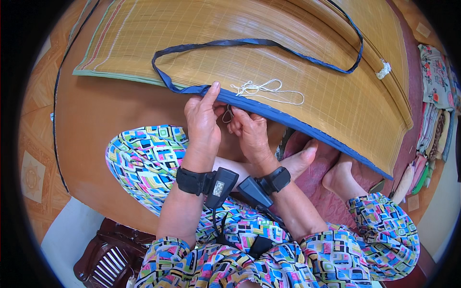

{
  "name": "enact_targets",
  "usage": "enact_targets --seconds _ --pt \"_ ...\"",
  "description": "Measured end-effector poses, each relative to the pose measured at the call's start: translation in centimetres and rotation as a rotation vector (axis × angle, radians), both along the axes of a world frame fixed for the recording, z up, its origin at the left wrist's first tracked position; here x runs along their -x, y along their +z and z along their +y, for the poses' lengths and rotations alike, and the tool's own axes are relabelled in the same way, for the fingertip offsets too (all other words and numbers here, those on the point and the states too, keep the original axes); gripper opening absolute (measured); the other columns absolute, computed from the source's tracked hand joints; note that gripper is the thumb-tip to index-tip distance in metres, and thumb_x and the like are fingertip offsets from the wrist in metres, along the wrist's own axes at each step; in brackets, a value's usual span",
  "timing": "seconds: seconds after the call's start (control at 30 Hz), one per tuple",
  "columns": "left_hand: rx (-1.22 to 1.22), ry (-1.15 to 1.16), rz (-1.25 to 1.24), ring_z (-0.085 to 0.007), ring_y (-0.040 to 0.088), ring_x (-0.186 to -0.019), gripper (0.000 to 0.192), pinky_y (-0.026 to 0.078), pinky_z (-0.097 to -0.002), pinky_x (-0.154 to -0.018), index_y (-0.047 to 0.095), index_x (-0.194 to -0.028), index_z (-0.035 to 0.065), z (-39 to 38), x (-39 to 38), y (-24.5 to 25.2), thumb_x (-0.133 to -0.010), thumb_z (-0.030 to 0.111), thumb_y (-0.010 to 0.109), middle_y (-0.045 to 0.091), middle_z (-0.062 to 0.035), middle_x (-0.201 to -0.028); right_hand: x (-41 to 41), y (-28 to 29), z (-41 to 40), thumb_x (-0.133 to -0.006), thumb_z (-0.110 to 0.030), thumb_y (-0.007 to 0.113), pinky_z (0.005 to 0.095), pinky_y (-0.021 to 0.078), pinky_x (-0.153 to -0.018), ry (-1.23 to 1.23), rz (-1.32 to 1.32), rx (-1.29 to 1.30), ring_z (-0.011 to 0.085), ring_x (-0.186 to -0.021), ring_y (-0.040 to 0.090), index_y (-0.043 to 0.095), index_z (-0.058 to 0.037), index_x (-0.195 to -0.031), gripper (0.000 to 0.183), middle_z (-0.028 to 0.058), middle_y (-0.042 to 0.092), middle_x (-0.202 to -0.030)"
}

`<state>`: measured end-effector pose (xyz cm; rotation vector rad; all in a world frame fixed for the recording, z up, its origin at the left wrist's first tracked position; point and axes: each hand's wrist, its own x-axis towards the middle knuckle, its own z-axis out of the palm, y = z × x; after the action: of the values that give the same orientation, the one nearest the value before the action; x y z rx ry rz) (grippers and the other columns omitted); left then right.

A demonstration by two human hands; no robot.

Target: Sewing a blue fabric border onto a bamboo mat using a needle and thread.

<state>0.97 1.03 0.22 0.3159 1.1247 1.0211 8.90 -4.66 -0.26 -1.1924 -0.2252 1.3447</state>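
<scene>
A large woven mat (pixel 216 64) lies across the view, its near edge partly covered by a blue fabric binding (pixel 288 117). My left hand (pixel 203 120) grips that edge, thumb on top, where the binding meets the mat's light green border (pixel 119 79). Just to its right, my right hand (pixel 250 133) is under the edge with curled fingers, close to a small loop of white thread (pixel 227 114); whether it pinches a needle cannot be seen. The loose blue strip (pixel 237 42) curves over the mat. A tangle of white thread (pixel 266 90) rests on top by the bound edge.
Crossed legs in patterned trousers (pixel 147 162) lie beneath my arms, on a brown board (pixel 93 144) and reddish cloth (pixel 306 201). A rolled part of the mat (pixel 392 91) bears a white bunch (pixel 383 69). Folded textiles (pixel 435 79) are at right, a dark wooden chair (pixel 111 255) at lower left.
</scene>
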Motion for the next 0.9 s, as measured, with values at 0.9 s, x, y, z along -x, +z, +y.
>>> enact_targets --seconds 0.9 --pt "-0.063 0.049 -0.205 -0.0131 0.053 -0.074 0.016 0.043 -0.0268 -0.064 0.051 -0.089 0.003 0.12 -0.13 0.44 -0.078 0.012 0.058 0.054 -0.0056 -0.084 0.01 0.55 0.24 -0.081 -0.009 0.051 0.0246 0.0327 -0.047 -0.02 0.011 0.023 0.0073 -0.041 0.029 0.05 -0.0076 -0.069 0.012 -0.0031 0.035 -0.049"
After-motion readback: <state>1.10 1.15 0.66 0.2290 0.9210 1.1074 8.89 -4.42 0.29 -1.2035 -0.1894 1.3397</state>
